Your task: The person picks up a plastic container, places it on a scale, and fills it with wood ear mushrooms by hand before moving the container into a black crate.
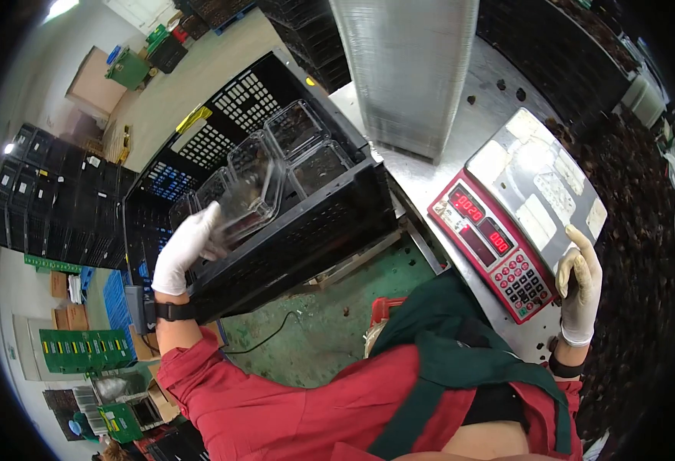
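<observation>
My left hand (186, 250), in a white glove, has its fingers closed at the edge of a clear plastic container (249, 201), which is blurred and tilted. The container is inside a black plastic crate (307, 219), among several other clear containers (293, 127) with dark contents. My right hand (581, 288), also gloved, is beside the right edge of a red weighing scale (499, 246). Its fingers are loosely bent and apart, with nothing in them. The scale's metal plate (541, 180) carries pale worn patches, and its red displays are lit.
A tall stack of clear containers (403, 69) stands on the metal table (491, 73) behind the scale. Dark brown pieces (629, 253) are heaped at the right. Black crates (53, 200) are stacked at the left. A cable (272, 334) lies on the green floor.
</observation>
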`<state>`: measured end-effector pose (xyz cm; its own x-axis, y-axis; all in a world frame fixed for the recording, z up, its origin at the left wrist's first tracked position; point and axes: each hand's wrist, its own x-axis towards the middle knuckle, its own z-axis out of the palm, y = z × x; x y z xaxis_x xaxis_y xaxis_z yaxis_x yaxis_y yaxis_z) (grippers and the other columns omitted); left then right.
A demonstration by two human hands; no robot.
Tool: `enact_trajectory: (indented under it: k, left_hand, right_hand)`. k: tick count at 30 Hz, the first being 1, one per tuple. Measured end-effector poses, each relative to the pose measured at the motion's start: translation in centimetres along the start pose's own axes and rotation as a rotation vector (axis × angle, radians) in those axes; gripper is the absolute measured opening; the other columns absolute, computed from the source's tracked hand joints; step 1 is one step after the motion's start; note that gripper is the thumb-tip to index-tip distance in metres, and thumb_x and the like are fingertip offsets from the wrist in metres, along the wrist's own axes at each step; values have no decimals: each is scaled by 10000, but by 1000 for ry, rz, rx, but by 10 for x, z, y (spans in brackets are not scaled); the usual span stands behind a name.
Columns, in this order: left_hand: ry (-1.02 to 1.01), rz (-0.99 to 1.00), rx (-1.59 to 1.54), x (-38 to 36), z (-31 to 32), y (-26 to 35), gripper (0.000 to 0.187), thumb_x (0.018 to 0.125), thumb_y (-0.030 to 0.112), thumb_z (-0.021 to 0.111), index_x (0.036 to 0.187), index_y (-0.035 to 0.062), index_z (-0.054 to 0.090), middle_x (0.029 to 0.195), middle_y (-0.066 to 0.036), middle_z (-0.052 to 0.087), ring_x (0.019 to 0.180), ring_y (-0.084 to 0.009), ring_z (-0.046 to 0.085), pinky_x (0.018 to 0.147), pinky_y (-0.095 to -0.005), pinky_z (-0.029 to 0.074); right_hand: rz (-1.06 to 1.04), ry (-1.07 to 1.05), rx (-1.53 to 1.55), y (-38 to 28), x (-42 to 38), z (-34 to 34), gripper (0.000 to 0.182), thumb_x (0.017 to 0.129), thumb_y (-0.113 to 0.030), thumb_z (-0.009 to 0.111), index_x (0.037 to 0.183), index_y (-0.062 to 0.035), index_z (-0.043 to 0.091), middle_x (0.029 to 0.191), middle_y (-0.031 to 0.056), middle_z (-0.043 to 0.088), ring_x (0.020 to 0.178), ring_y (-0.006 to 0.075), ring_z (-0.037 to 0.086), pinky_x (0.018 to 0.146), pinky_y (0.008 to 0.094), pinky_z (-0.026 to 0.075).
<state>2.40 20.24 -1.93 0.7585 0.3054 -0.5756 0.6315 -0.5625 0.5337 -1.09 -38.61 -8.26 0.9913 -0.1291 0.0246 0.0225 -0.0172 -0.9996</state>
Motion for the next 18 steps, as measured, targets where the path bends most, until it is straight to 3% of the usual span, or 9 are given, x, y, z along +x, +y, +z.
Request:
enact_trajectory:
  k: [2, 4, 6, 7, 9, 13, 14, 16, 18]
  left_hand:
    - [91, -22, 221, -1, 16, 14, 658, 1015, 586, 428, 1205, -7, 641, 836, -147, 713, 697, -212, 671, 664, -305, 552]
    - [65, 227, 333, -4, 20, 41, 558, 1026, 485, 500, 1215, -23, 636, 865, -129, 708, 719, -179, 660, 702, -289, 537]
    - [270, 569, 441, -5, 27, 70, 482, 991, 420, 557, 1198, -6, 648, 955, -162, 726, 836, -240, 703, 781, -347, 531]
    - [290, 607, 464, 0, 27, 90, 400, 977, 330, 601, 1185, -9, 646, 994, -153, 725, 904, -229, 698, 825, -335, 526]
    - [516, 935, 340, -34, 35, 167, 299, 947, 147, 645, 1195, -20, 629, 1075, -173, 716, 985, -217, 700, 866, -326, 526]
    - [884, 1632, 364, -56, 32, 303, 377, 966, 106, 614, 1333, 27, 584, 1347, -176, 604, 1242, -280, 578, 1068, -356, 423]
    - [1081, 1706, 542, -60, 30, 335, 370, 989, 168, 584, 1341, 54, 586, 1350, -174, 598, 1242, -310, 574, 1079, -379, 410]
    - [1207, 1759, 637, -41, 26, 387, 354, 1013, 224, 545, 1318, 48, 593, 1321, -189, 612, 1233, -316, 578, 1066, -369, 414]
    - [691, 1494, 581, -26, 11, 421, 343, 1023, 251, 529, 1268, 25, 608, 1210, -193, 660, 1143, -278, 618, 1010, -337, 439]
  right_hand:
    - [12, 8, -40, -2, -5, -9, 556, 1005, -387, 559, 1340, 55, 521, 598, -52, 449, 501, 19, 386, 469, 172, 283]
    - [-18, 25, -36, 4, -11, -22, 541, 1008, -371, 546, 1333, 61, 524, 592, -49, 440, 505, 25, 382, 475, 180, 275]
    - [-9, 58, -3, 7, -19, -35, 526, 1006, -356, 543, 1316, 68, 534, 592, -42, 442, 511, 31, 384, 486, 187, 282]
    - [-17, 127, 23, 1, -24, -38, 492, 1001, -338, 550, 1285, 63, 560, 602, -36, 459, 518, 37, 387, 500, 190, 298]
    - [24, 142, 50, 8, -38, -54, 405, 996, -295, 563, 1229, 34, 608, 621, -24, 487, 527, 42, 403, 502, 197, 307]
    - [21, 251, 102, 7, -73, -81, 337, 995, -253, 565, 1187, 14, 636, 641, -8, 516, 535, 47, 420, 505, 204, 316]
    - [25, 286, 91, 8, -84, -88, 336, 995, -255, 566, 1183, 13, 639, 644, -6, 521, 534, 48, 419, 506, 206, 318]
    - [17, 354, 98, 17, -106, -105, 344, 993, -269, 571, 1176, 14, 640, 641, -5, 522, 532, 48, 420, 506, 205, 321]
    - [-11, 447, 108, 24, -132, -118, 348, 991, -276, 578, 1172, 15, 638, 639, -4, 523, 527, 48, 417, 498, 204, 320]
